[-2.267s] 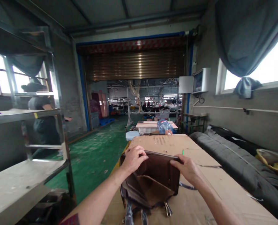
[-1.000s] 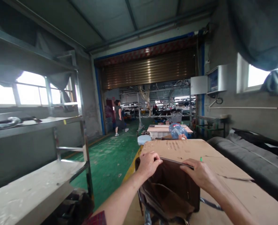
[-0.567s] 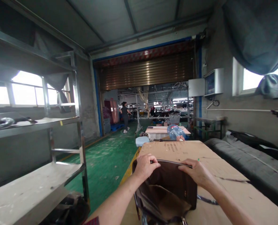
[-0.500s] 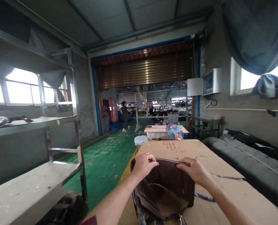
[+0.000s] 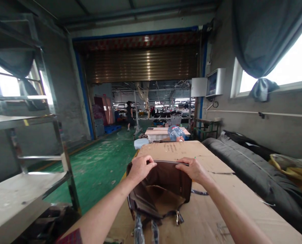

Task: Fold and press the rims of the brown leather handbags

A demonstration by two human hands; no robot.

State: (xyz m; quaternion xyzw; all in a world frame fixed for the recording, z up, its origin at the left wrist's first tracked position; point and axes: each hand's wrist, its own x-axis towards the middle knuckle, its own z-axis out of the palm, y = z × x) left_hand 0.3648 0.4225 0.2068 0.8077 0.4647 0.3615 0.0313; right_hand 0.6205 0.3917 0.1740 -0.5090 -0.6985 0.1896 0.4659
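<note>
A dark brown handbag (image 5: 163, 200) stands on the cardboard-covered table, its mouth spread wide so the brown lining shows. My left hand (image 5: 142, 166) pinches the far rim near its left corner. Farther right on the same rim, my right hand (image 5: 190, 167) grips the edge between thumb and fingers. Wrapped handle straps (image 5: 138, 230) hang at the near side, beside a metal zipper pull or clasp (image 5: 177, 217). Another wrapped strap (image 5: 200, 192) lies on the cardboard to the right of the bag.
Cardboard (image 5: 217, 203) covers the table. Beyond it are a blue water jug (image 5: 175, 133) and a light blue stool (image 5: 141, 143). Metal shelving (image 5: 61, 162) stands left, dark fabric rolls (image 5: 237, 169) lie right. A person (image 5: 129, 115) is far off by the half-raised shutter (image 5: 143, 64).
The view has swung right and down slightly, so the bag and both hands appear farther left. Both hands keep their hold on the rim. The distant person has turned and moved.
</note>
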